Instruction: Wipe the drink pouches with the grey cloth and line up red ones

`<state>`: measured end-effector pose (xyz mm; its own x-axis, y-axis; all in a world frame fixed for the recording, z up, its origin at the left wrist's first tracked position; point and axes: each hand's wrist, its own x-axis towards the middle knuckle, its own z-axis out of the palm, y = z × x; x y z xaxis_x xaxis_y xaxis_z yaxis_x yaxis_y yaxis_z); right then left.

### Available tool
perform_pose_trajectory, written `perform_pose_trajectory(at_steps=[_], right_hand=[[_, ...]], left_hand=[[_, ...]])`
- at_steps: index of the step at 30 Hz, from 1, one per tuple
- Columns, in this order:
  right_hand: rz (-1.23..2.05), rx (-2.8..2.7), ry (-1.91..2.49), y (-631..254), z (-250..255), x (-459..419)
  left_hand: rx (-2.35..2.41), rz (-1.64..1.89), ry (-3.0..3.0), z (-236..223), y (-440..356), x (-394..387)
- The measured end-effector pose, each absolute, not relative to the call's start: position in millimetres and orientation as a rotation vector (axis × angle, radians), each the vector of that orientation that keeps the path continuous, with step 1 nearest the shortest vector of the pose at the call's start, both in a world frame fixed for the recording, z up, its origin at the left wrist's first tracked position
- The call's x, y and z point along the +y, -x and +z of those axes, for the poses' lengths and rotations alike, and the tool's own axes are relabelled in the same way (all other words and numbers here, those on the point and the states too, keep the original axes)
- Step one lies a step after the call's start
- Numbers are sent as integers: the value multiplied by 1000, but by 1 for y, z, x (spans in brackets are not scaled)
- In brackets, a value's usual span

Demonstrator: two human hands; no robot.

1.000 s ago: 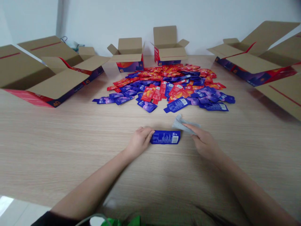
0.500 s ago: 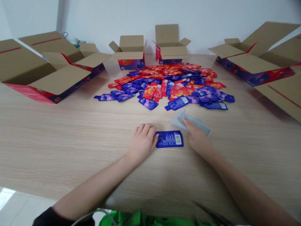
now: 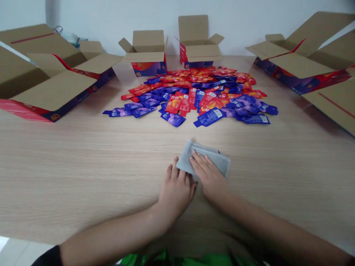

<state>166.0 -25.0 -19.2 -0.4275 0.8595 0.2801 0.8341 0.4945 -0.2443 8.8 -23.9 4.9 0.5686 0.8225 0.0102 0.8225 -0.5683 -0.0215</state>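
Observation:
My right hand (image 3: pixel 212 175) presses flat fingers onto a folded grey cloth (image 3: pixel 203 153) on the table. Beneath the cloth lies a blue sachet (image 3: pixel 219 152), almost fully covered, with only a sliver of blue showing at the far edge. My left hand (image 3: pixel 177 186) rests at the near left corner of the cloth, its outer fingers spread on the table. Its thumb and index finger are at the covered sachet's left end, where the contact is partly hidden. Beyond the hands spreads a pile of red-orange sachets (image 3: pixel 174 102) and blue-purple sachets (image 3: pixel 209 117).
Open cardboard boxes stand around the pile: one box at the left (image 3: pixel 55 90), one at back left (image 3: pixel 148 69), one at back centre (image 3: pixel 198 63) and others at the right (image 3: pixel 299 83). The wooden table (image 3: pixel 83 159) meets a white wall behind.
My right hand has brought the cloth leftward and down over the blue sachet, which was uncovered before. My left hand has shifted slightly right and nearer to me. The view has tilted a little.

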Motion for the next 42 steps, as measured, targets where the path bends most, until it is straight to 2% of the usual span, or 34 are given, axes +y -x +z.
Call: perform_pose_trajectory(at_steps=[6,13,19,25,31,37,42], right_hand=[[4,-2270,1593,-202,-14,14],[122,-2461,1358,-181,-12,-14],[11,-2204,1672,-214,-15,9],[44,-2467,1329,-193,-19,-7],[-33,-2155,1708,-226,-21,16],[36,-2421,1361,-206,-24,2],[8,-2184,1665,-222,-22,18]], left_hand=[[-1184,-45,2818,2,-13,-27],[-1222,-40,2837,0,-15,-26],[-1203,-150,2760,0,-15,-24],[-1229,-119,2782,-2,-15,-23],[-1167,-202,2718,-7,-13,-21],[-1199,-210,2733,-9,-12,-19],[-1169,-253,2707,-9,-11,-18]])
